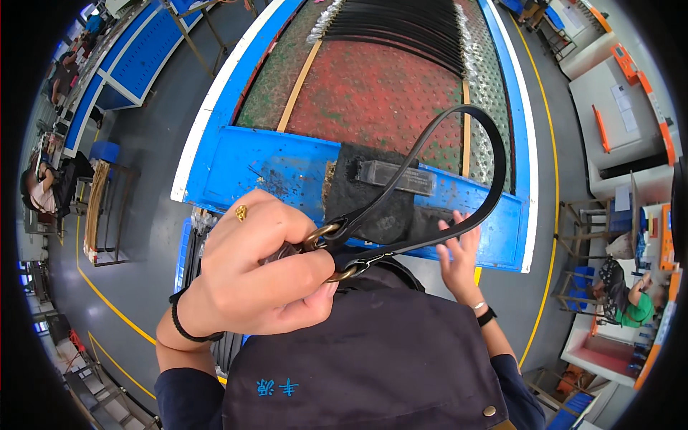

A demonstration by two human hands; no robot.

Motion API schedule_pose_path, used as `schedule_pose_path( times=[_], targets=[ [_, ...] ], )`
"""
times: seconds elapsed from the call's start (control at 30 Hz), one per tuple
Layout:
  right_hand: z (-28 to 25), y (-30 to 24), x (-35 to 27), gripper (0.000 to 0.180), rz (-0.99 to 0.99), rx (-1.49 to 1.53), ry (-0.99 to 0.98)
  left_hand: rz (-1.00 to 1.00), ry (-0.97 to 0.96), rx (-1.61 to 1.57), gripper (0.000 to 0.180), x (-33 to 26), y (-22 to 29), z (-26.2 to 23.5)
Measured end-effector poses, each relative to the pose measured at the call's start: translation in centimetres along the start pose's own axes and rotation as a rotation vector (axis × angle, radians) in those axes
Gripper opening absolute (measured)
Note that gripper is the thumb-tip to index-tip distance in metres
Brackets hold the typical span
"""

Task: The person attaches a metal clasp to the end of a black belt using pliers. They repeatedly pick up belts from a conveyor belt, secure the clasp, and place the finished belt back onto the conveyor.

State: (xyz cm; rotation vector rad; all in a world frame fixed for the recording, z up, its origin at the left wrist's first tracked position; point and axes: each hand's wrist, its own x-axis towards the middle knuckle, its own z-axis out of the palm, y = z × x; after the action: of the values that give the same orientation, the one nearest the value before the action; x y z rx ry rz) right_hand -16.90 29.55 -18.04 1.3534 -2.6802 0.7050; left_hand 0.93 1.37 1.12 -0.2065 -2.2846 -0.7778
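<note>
Close to the camera, my left hand is closed in a fist round the joined ends of a black strap. A brass-coloured metal ring and a second one beside it show at those ends, partly hidden by my fingers. From the fist the strap rises in a wide loop toward the right and bends back. My right hand is raised at the lower right side of the loop, fingers apart. Its fingertips overlap the strap; whether they touch it, I cannot tell. A dark apron covers my front.
Ahead stands a blue-framed worktable with a worn red and green studded surface. Many black straps lie in a row at its far end. A dark pad and a clear plastic case rest near its front edge. People sit at both sides.
</note>
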Motion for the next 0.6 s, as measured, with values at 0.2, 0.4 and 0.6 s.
schedule_pose_path(
  times=[0.2,0.4,0.6],
  targets=[
    [-0.2,0.9,-1.1,0.018,0.043,-0.101,-0.041,0.022,-0.033,0.046,0.023,0.1,-0.2,0.1],
    [-10.3,-6.0,4.4,0.029,-0.192,0.353,0.229,0.025,-0.08,0.03,0.023,0.5,0.0,0.8],
    [-12.1,-11.1,8.2,0.043,-0.67,0.357,0.095,0.043,-0.138,0.007,0.022,0.6,0.6,0.6]
  ],
)
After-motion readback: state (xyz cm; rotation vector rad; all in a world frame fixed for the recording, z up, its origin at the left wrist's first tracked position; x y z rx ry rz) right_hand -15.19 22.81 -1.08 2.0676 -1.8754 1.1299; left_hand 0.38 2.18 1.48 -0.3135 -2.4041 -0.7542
